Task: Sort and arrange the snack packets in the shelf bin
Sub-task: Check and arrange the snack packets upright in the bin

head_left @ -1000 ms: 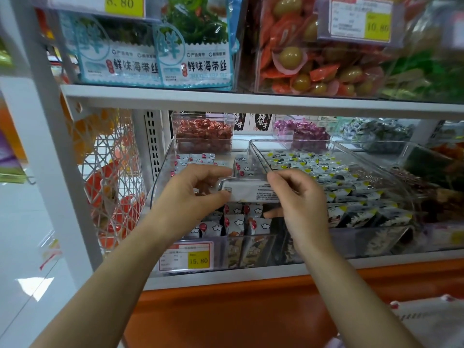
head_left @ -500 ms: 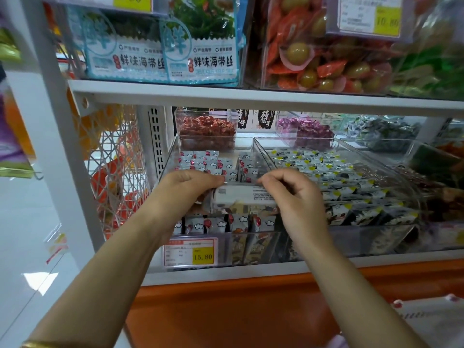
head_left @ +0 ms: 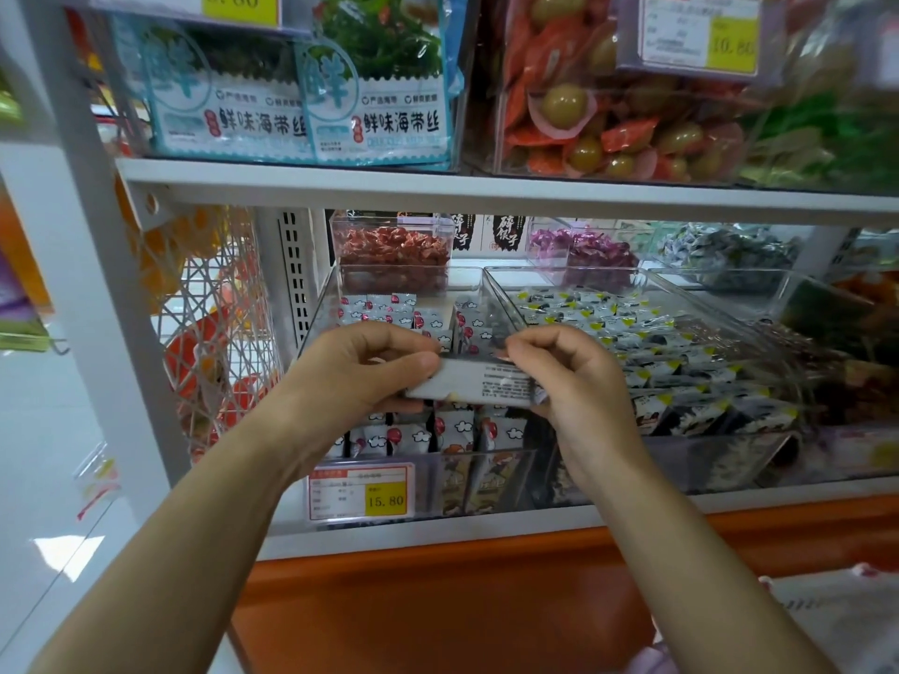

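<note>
Left hand [head_left: 360,367] and right hand [head_left: 574,381] pinching one white snack packet [head_left: 479,384] over the clear shelf bin [head_left: 316,328]

So the packet is a flat, pale grey-white rectangle held roughly level. The plain side faces up, with a block of tiny black print toward its right end, way too small to read. Left thumb and fingers are curled round the left end, and the right fingers are curled over the right end. It sits just above the front half of the bin, over the packets in the bin [head_left: 452,430]. Those stand upright in rows, white with little clouds and a red dot on each. On the bin's front is a price tag [head_left: 362,493] reading 15.80. The bin just to the right has yellow-and-black packets [head_left: 608,323], and behind is a small clear box of red-wrapped sweets [head_left: 394,255].
</note>
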